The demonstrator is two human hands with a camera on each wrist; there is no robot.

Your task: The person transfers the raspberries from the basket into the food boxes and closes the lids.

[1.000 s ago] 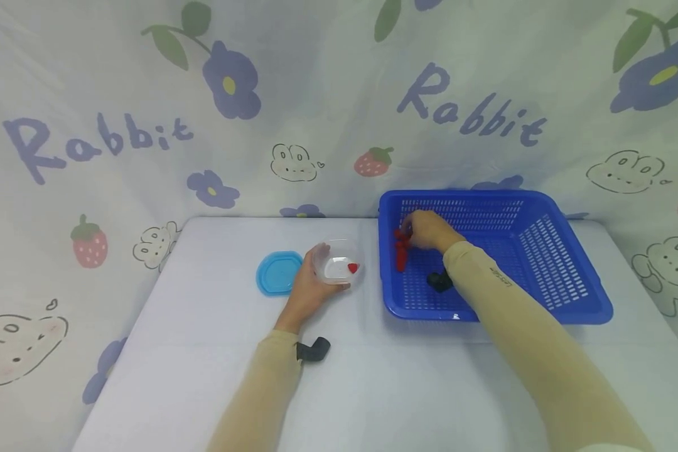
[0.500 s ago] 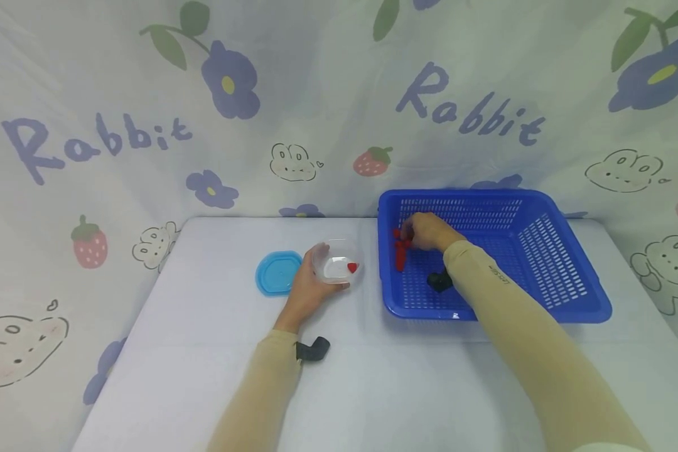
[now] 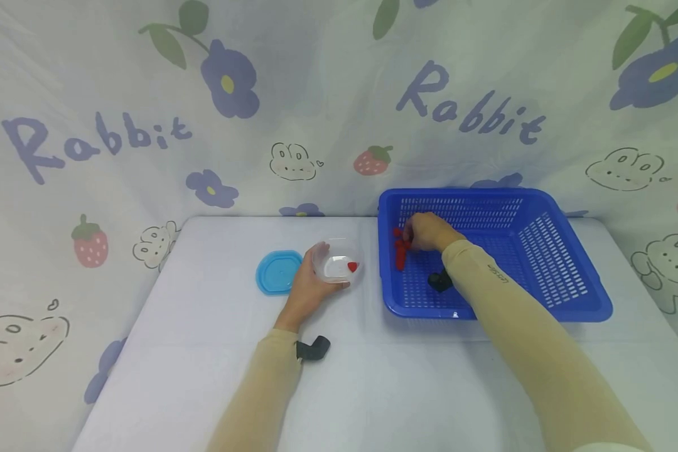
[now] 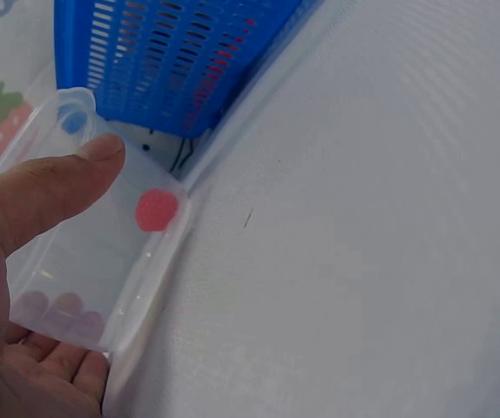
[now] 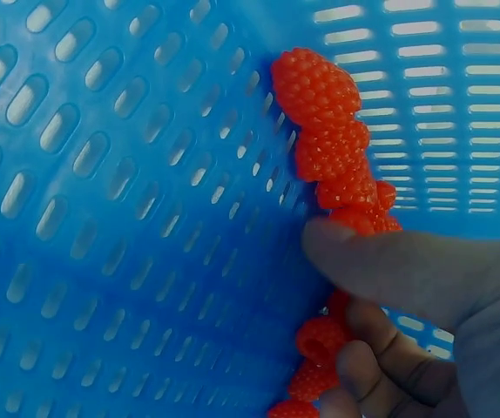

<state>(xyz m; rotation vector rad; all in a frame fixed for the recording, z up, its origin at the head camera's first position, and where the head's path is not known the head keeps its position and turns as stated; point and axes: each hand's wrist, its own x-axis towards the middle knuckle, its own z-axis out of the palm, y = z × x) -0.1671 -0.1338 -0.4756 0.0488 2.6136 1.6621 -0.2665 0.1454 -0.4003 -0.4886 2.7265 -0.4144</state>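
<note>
My left hand (image 3: 309,285) grips a clear plastic container (image 3: 334,269) standing on the table, thumb on the near side and fingers round the far side. One red raspberry (image 4: 157,210) lies at the bottom of it. Inside the blue basket (image 3: 429,312), my right hand (image 3: 427,231) reaches down at the left wall. A row of several raspberries (image 5: 315,87) lies along that wall. In the right wrist view the thumb (image 5: 389,266) crosses over the row, fingers curled below it, pinching at a raspberry mostly hidden between them.
A light blue lid (image 3: 279,273) lies on the white table (image 3: 373,389), left of the container. The basket's slotted walls stand up around the right hand. A printed cloth (image 3: 316,94) hangs behind the table's back edge.
The right hand shifts very slightly to the right at the raspberries, uncovering a bit more red. The left hand and container stay in place.
</note>
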